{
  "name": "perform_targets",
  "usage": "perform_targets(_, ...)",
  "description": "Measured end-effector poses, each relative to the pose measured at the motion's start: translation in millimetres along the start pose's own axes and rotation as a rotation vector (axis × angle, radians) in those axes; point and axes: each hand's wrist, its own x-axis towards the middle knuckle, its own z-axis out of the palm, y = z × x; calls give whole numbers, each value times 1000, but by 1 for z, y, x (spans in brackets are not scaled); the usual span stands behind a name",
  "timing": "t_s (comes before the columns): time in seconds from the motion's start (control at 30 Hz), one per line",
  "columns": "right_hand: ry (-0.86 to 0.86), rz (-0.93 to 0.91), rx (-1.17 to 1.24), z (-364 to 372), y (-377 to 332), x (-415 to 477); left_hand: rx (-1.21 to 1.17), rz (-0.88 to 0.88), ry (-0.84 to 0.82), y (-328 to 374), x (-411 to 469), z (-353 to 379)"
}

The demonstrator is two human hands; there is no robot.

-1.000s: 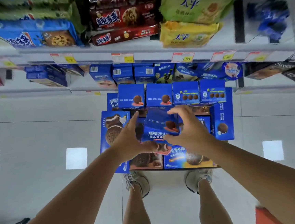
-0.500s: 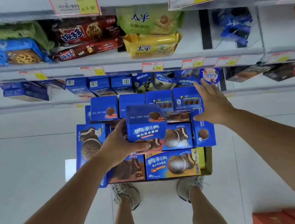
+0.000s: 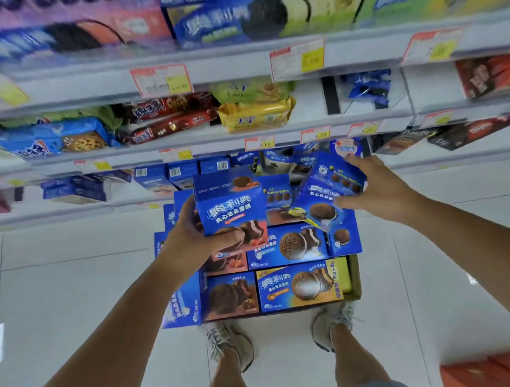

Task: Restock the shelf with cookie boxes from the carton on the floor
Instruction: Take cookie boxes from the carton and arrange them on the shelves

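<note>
Above the carton (image 3: 355, 280), our left hand (image 3: 190, 240) grips one cookie box (image 3: 230, 206). Right hand (image 3: 381, 193) seemingly clasps a second box (image 3: 324, 195), tilted. Next, we judge: shelve both.

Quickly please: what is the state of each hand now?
Left hand: holding an upright blue cookie box.
Right hand: holding a tilted blue cookie box.

One blue cookie box (image 3: 230, 204) upright, a second box (image 3: 327, 193) tilted — both held above the full carton (image 3: 355, 280).
</note>
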Motion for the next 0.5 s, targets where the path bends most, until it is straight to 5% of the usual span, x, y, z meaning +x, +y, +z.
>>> perform_targets(0.1, 38, -65, 212, -51, -58, -59, 23, 102, -27, 54, -32, -36)
perform_targets(0.5, 337, -504, 316, -172, -309, -210, 143, 635, 108, 274, -173, -212)
